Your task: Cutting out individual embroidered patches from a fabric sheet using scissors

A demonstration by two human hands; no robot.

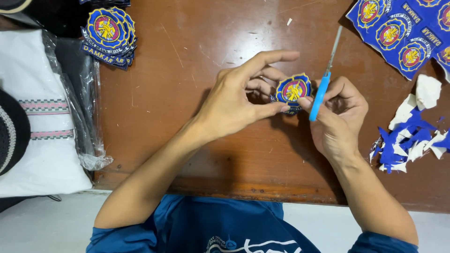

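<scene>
My left hand [236, 98] pinches a round blue, yellow and red embroidered patch [292, 90] between thumb and fingers, above the brown wooden table [187, 140]. My right hand [338, 117] grips blue-handled scissors [323, 84], whose thin metal blades point up and away, just right of the patch. Both hands meet at the patch near the middle of the table.
A stack of cut patches [108, 35] lies at the table's back left. An uncut blue sheet of patches [403, 35] lies at the back right. Blue and white scraps [410, 136] pile at the right. White folded cloth in clear plastic [47, 122] sits left of the table.
</scene>
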